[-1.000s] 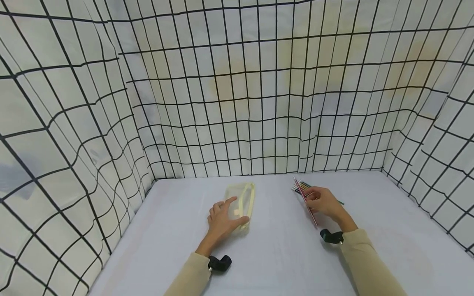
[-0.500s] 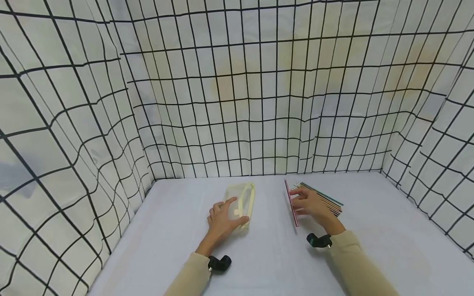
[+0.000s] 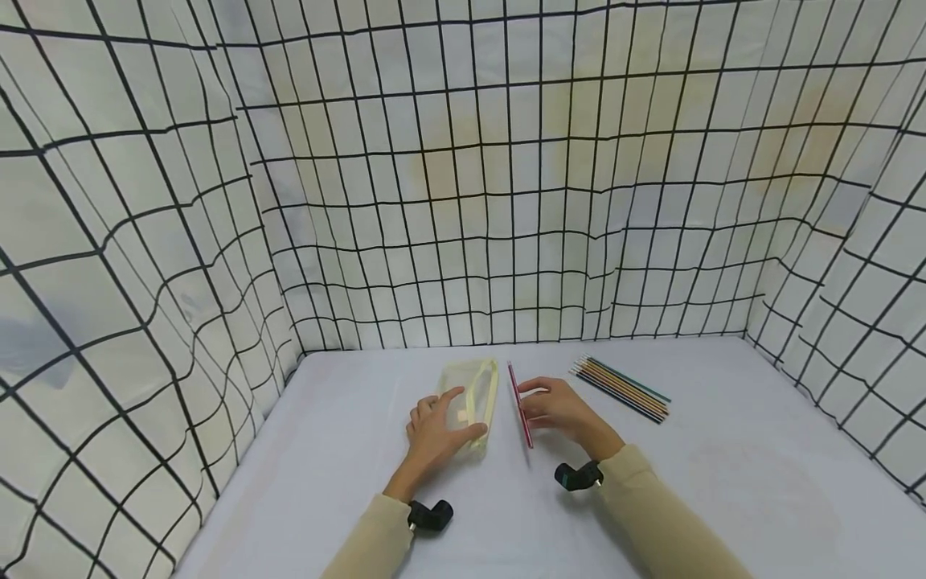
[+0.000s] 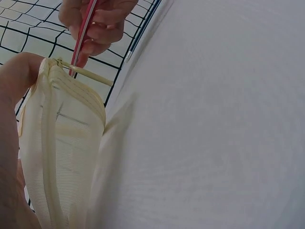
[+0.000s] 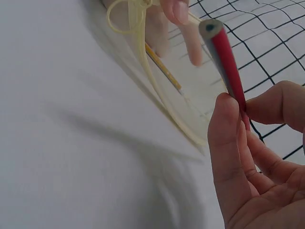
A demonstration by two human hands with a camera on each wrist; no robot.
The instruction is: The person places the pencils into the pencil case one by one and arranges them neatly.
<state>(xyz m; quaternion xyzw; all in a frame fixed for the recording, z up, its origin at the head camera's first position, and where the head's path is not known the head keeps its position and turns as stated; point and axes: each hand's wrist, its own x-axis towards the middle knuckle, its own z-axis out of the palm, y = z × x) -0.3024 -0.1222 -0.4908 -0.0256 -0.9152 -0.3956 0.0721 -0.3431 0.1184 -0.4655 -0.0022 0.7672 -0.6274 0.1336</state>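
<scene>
My left hand holds a pale yellow mesh zip pouch, thumb at the near end of its zipper edge. In the left wrist view the pouch stands up off the table with its zipper side showing. A yellow pencil shows inside the pouch in the right wrist view. My right hand pinches a red pencil between thumb and fingers, just right of the pouch and apart from it. Its blunt end points toward the right wrist camera.
Several coloured pencils lie side by side on the white table, right of my right hand. A black grid net over white sheeting encloses the back and sides.
My right hand has carried the red pencil left, away from the other pencils and up beside the pouch. The left hand and pouch stay where they were.
</scene>
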